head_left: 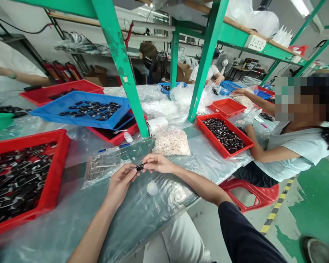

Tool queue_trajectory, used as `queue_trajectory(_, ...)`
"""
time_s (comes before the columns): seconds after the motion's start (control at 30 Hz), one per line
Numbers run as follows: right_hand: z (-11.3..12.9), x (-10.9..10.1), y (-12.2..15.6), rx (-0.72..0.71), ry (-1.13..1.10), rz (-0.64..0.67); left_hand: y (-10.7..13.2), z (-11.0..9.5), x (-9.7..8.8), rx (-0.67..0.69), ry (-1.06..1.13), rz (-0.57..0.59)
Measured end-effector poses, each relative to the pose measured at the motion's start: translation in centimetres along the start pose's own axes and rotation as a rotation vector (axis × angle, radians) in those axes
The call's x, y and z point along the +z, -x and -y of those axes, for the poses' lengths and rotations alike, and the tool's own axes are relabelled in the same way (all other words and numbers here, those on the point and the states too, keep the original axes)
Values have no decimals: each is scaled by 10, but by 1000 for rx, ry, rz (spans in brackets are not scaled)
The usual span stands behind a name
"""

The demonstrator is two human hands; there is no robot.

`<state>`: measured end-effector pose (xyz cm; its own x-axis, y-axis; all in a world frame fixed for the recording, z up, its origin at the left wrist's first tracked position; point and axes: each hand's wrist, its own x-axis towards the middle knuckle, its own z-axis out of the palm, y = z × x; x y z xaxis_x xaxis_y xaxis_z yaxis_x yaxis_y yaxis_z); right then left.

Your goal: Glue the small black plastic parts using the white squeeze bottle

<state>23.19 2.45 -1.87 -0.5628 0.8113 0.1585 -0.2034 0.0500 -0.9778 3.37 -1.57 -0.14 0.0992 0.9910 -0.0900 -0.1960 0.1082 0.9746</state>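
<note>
Between my two hands, above the plastic-covered table, is a small black part (140, 167) with a shiny surface; its exact kind is too small to make out. My left hand (124, 176) pinches its left end between thumb and fingers. The fingertips of my right hand (159, 163) close on its right end. Just below my hands a small round translucent cap-like piece (152, 188) lies on the table. Left of my left hand is a clear bag of thin metal parts (97, 166). Behind my right hand sits a clear bag of small cream-coloured pieces (172, 142).
Red trays of black parts stand at left (63, 164) and right (199, 126). A blue tray (41, 110) rests tilted over another red tray. A small white bottle (128, 137) and blue pen (113, 148) lie behind. Green posts (123, 69) rise from the table. A co-worker (287, 146) sits at right.
</note>
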Motion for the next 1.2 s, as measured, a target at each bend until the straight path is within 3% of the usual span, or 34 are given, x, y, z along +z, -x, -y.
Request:
queue_trajectory(0.17, 2, 1, 0, -4, 27, -36, -4, 4, -4, 27, -83, -29)
queue_trajectory(0.37, 2, 3, 0, -21, 77, -78, -6, 13, -8, 159, -298, -207)
queue_trajectory(0.53, 5, 3, 2, -43, 258, -141, -4, 14, -7, 174, -388, -236)
queue_trajectory(0.63, 9, 3, 3, -51, 355, -169, -4, 14, -7, 168, -433, -239)
queue_trajectory(0.9, 13, 1, 1, -44, 218, -112, -11, 19, -16, 165, -450, -218)
queue_trajectory(1.03, 11, 6, 4, -72, 258, -110, -6, 20, -15, 301, -550, -242)
queue_trajectory(1.2, 9, 12, 10, -107, 361, -118, 4, 12, -4, 475, -592, -156)
